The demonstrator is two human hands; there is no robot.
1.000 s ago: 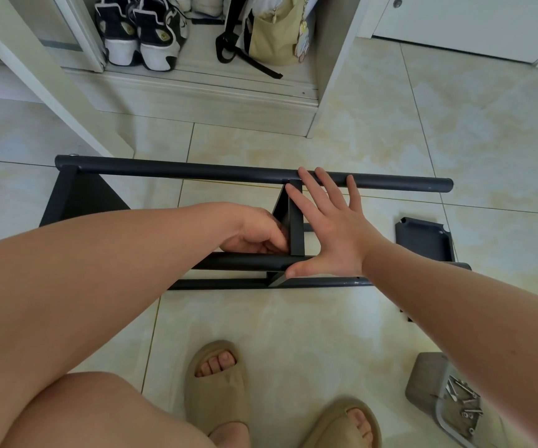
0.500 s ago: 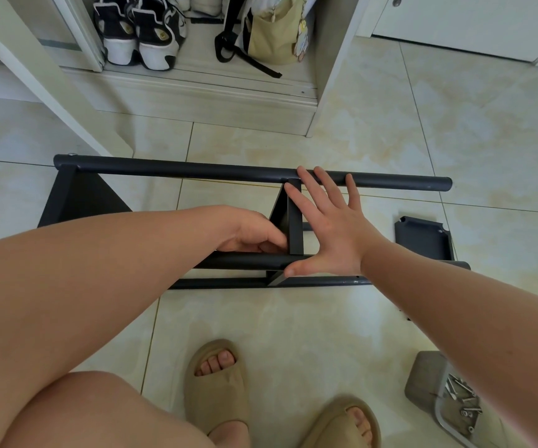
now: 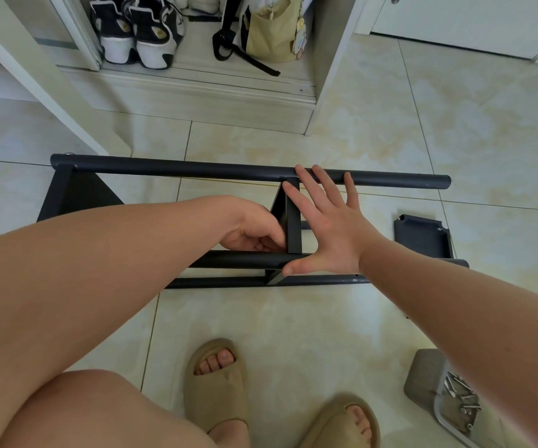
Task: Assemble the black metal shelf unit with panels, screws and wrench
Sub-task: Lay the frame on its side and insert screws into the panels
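The black metal shelf frame (image 3: 196, 169) lies on its side on the tiled floor, with a far tube, a near tube (image 3: 235, 259) and a lower tube (image 3: 222, 281). An upright middle panel (image 3: 293, 227) joins the tubes. My left hand (image 3: 254, 227) is curled against the panel's left face just above the near tube; anything inside its fingers is hidden. My right hand (image 3: 332, 234) lies flat with fingers spread against the panel's right side, fingertips on the far tube and thumb on the near tube. A loose black panel (image 3: 423, 236) lies to the right.
A grey tray of several silver screws (image 3: 458, 402) sits at the bottom right, partly under my right forearm. My feet in tan slippers (image 3: 216, 386) are near the frame. Behind it stands a cupboard step with sneakers (image 3: 138, 30) and a bag (image 3: 271, 30). A white slanted board (image 3: 44, 82) rises at left.
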